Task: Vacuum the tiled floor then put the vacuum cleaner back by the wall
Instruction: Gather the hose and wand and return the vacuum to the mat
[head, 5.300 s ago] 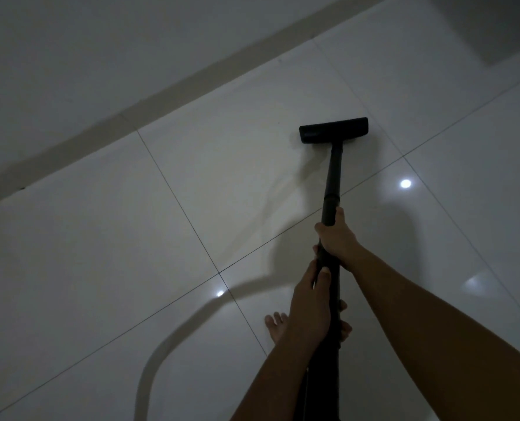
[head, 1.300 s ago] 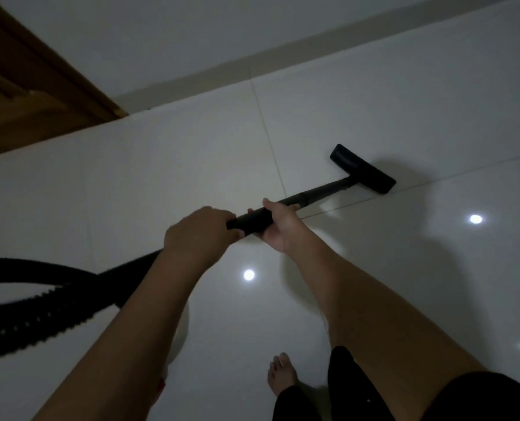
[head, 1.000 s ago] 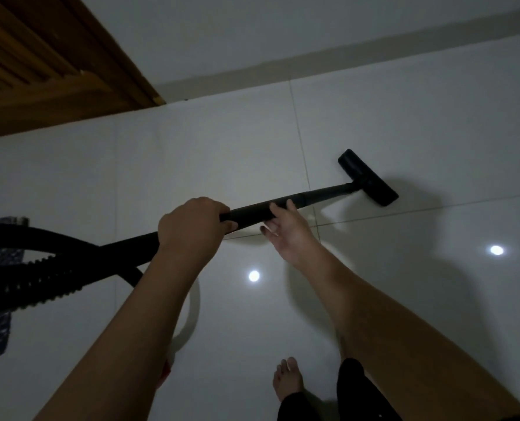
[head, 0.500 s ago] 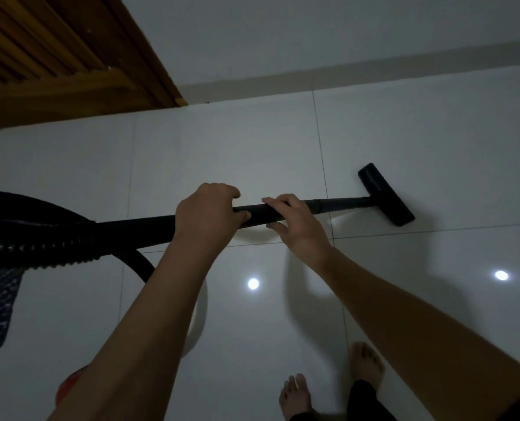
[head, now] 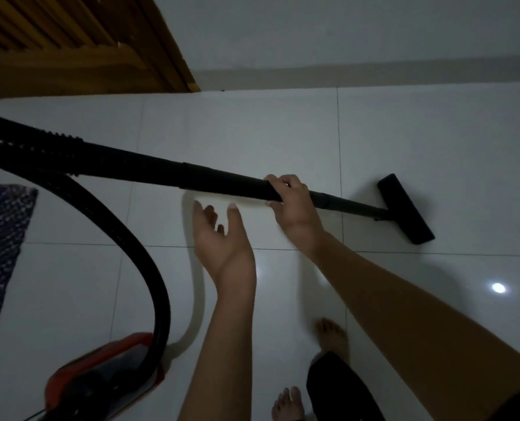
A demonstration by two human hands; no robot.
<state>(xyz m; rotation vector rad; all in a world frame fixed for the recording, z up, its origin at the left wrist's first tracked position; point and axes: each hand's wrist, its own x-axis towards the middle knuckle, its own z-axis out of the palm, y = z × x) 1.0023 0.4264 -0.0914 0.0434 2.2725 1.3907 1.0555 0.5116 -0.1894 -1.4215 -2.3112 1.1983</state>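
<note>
Black wand [head: 222,180] sat clamped in our right hand [head: 292,205], fingers wrapped over it near its lower end; our left hand [head: 222,238] hung open just below it, palm up, touching nothing. Out from there, the head [head: 406,209] rested flat on the tiles [head: 252,132], near the wall [head: 343,31]. We judged vacuuming still under way; the red canister [head: 106,378] stood by our feet, not yet put back.

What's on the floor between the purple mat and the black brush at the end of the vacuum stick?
Only bare white floor tiles, the head view shows. Above them, the black wand crosses that stretch, held by the right hand.
</note>
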